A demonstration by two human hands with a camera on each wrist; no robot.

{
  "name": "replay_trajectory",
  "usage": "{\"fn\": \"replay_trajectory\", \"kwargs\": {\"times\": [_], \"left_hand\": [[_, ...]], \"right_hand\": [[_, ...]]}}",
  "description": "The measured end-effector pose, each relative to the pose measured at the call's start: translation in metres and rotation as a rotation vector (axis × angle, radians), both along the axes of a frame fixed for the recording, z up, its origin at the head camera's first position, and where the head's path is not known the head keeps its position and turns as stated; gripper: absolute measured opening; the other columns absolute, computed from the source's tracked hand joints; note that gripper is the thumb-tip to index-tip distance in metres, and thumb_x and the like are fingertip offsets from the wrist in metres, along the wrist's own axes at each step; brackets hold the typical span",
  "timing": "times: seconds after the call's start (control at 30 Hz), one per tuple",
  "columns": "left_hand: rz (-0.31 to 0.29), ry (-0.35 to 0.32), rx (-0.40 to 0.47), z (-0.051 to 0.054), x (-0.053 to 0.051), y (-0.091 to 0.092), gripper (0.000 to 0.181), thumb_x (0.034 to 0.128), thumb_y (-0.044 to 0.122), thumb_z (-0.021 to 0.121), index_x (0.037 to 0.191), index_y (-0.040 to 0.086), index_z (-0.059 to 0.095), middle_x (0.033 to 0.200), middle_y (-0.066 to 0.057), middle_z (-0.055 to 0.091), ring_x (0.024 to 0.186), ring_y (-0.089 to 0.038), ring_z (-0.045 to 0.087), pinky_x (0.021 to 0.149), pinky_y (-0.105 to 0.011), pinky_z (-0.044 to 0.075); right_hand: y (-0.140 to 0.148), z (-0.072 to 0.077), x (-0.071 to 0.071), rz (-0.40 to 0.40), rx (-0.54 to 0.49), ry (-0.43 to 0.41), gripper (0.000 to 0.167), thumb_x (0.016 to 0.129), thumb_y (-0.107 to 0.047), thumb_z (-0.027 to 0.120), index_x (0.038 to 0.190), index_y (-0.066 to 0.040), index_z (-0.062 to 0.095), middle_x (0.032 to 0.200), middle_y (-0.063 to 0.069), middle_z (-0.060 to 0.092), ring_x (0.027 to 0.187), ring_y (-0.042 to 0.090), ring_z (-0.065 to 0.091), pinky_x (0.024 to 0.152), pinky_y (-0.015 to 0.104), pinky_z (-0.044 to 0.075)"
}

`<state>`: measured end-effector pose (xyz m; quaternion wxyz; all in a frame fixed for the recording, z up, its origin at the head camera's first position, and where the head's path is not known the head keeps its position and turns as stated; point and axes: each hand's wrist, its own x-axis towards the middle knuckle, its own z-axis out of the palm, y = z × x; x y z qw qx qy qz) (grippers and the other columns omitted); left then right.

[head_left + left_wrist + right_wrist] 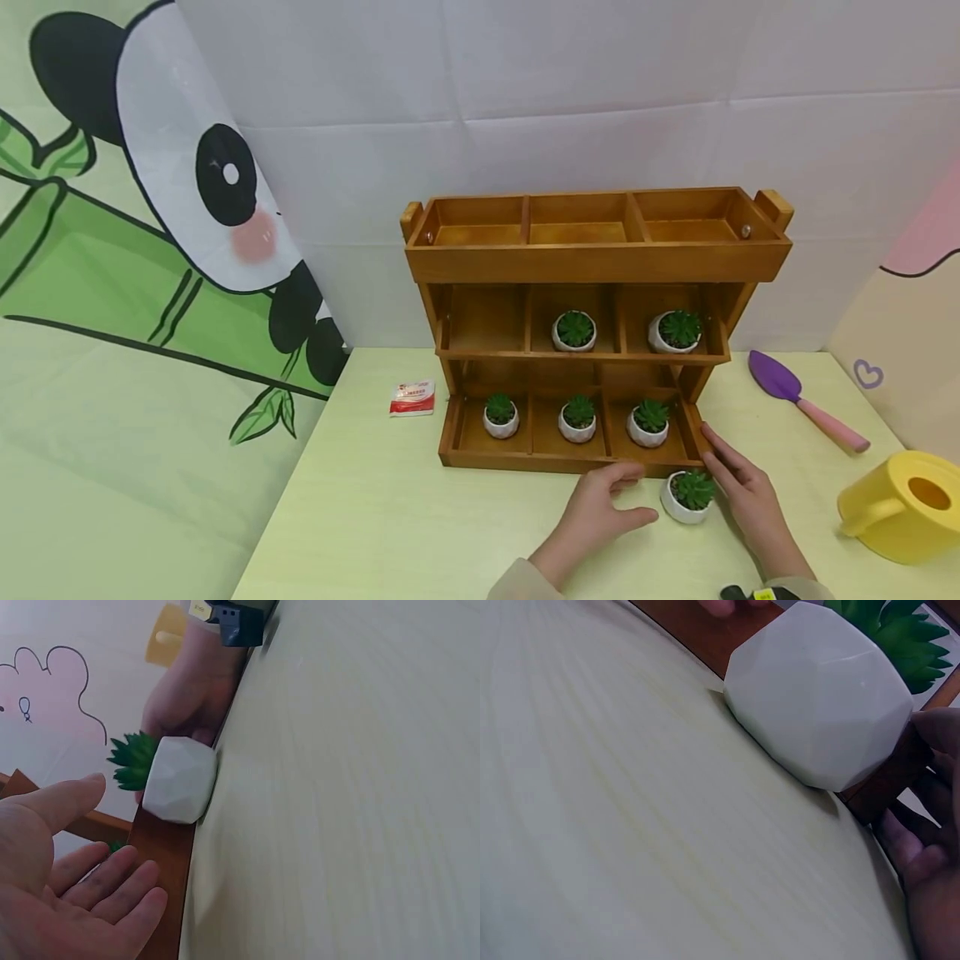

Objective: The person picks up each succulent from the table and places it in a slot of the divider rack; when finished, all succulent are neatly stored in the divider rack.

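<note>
A succulent in a white faceted pot (pixel 685 497) stands upright on the table, just in front of the right front corner of a brown wooden three-tier shelf (pixel 596 262). To the pot's left is my left hand (pixel 603 508), thumb and fingers spread and holding nothing. The left wrist view shows that hand (pixel 82 877) palm up, apart from the pot (pixel 180 780). My right hand (pixel 750 496) lies to the right of the pot, its extended fingers touching the shelf's lower right side. In the right wrist view, the pot (pixel 817 697) partly covers the shelf corner.
Three potted succulents (pixel 577 419) sit in the bottom tier and two (pixel 575 331) in the middle tier. A purple trowel with a pink handle (pixel 832 423) and a yellow watering can (pixel 900 508) are at the right. Left of the shelf lies a red-and-white packet (pixel 412 398).
</note>
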<state>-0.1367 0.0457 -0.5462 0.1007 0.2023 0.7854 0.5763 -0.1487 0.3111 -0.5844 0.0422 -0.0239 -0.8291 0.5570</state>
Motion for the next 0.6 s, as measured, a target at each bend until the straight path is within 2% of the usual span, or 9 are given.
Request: {"fn": "replay_trajectory", "kwargs": {"times": [0.13, 0.37, 0.6], "left_hand": [[-0.007, -0.014, -0.053, -0.004, 0.001, 0.012, 0.055, 0.0857, 0.019, 0.089, 0.136, 0.011, 0.068, 0.129, 0.008, 0.069, 0.119, -0.008, 0.064, 0.099, -0.023, 0.052], [0.021, -0.023, -0.174, -0.007, 0.0, 0.027, 0.059, 0.0826, 0.025, 0.092, 0.137, 0.016, 0.069, 0.13, 0.013, 0.068, 0.12, -0.006, 0.063, 0.098, -0.023, 0.052], [0.013, 0.05, -0.236, -0.009, -0.002, 0.034, 0.06, 0.0823, 0.026, 0.092, 0.137, 0.016, 0.069, 0.13, 0.014, 0.068, 0.121, -0.004, 0.061, 0.1, -0.023, 0.05]], "right_hand": [[-0.001, 0.001, 0.001, 0.003, -0.006, -0.004, 0.059, 0.109, -0.044, 0.052, 0.162, -0.022, 0.039, 0.165, -0.008, 0.035, 0.128, -0.022, 0.031, 0.096, -0.001, 0.032], [-0.003, 0.004, 0.002, 0.007, -0.001, 0.02, 0.057, 0.11, -0.042, 0.052, 0.162, -0.02, 0.041, 0.164, -0.006, 0.037, 0.127, -0.022, 0.032, 0.096, -0.001, 0.032], [-0.003, 0.002, 0.003, 0.004, 0.032, 0.05, 0.056, 0.11, -0.04, 0.052, 0.161, -0.02, 0.041, 0.163, -0.008, 0.038, 0.126, -0.024, 0.032, 0.096, -0.002, 0.03]]}}
